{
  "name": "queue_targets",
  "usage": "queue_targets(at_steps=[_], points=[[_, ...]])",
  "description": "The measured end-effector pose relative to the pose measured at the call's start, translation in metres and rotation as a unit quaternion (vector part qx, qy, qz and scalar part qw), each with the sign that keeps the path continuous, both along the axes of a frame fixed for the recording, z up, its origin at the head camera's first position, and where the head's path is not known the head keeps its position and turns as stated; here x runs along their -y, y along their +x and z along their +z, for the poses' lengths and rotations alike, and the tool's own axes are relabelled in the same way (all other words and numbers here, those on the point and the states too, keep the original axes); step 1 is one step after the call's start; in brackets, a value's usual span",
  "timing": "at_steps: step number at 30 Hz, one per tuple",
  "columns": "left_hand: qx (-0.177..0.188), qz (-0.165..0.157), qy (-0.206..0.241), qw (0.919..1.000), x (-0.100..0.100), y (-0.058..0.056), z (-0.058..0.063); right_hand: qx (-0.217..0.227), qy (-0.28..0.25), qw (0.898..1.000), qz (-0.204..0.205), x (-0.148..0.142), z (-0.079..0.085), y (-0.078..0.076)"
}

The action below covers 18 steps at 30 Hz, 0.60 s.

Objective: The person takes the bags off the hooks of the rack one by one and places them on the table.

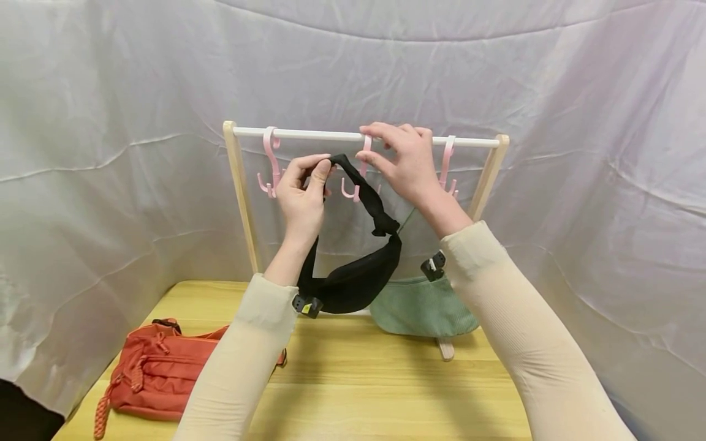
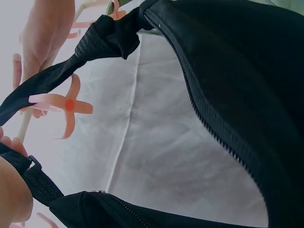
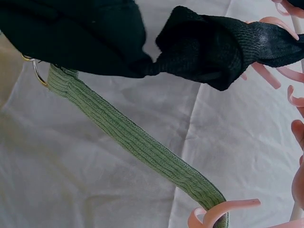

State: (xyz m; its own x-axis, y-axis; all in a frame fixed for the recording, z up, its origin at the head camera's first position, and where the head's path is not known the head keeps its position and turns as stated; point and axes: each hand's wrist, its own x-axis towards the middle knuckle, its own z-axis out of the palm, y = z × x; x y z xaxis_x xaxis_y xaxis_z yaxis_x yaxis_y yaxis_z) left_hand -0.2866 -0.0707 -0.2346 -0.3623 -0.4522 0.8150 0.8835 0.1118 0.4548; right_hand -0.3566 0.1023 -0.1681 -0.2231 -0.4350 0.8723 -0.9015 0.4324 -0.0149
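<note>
A black waist bag (image 1: pixel 353 285) hangs by its strap (image 1: pixel 372 202) from my left hand (image 1: pixel 302 196), which pinches the strap's top between thumb and fingers. One side of that strap is bunched in a knot (image 3: pixel 204 52). Up at the white rail, my right hand (image 1: pixel 410 159) pinches the middle pink hook (image 1: pixel 366 145), with the index finger near its top and the thumb lower down. The strap crosses in front of this hook's lower prongs in the head view. In the left wrist view, the pronged end (image 2: pixel 70 104) shows beside the strap.
A rack with a white rail (image 1: pixel 320 135) and wooden legs stands on the wooden table (image 1: pixel 331 380). Pink hooks hang left (image 1: pixel 270 150) and right (image 1: pixel 447 156). A green corduroy bag (image 1: pixel 425 312) hangs by its strap (image 3: pixel 137 142) at right. A red bag (image 1: pixel 165 367) lies front left.
</note>
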Motion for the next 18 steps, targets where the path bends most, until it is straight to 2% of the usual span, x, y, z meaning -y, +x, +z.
queue_targets(at_steps=[4,9,18], points=[[-0.005,-0.007,0.012,0.9999,-0.001,0.002,0.003,0.001,0.001,1.0,0.0,0.001,0.001,0.001],[-0.01,-0.004,0.004,0.9999,-0.002,0.004,0.006,0.002,0.001,1.0,0.0,0.002,0.0,0.0],[-0.007,-0.006,-0.007,0.9999,0.0,0.011,-0.001,-0.006,0.019,1.0,-0.015,-0.002,-0.002,-0.002]])
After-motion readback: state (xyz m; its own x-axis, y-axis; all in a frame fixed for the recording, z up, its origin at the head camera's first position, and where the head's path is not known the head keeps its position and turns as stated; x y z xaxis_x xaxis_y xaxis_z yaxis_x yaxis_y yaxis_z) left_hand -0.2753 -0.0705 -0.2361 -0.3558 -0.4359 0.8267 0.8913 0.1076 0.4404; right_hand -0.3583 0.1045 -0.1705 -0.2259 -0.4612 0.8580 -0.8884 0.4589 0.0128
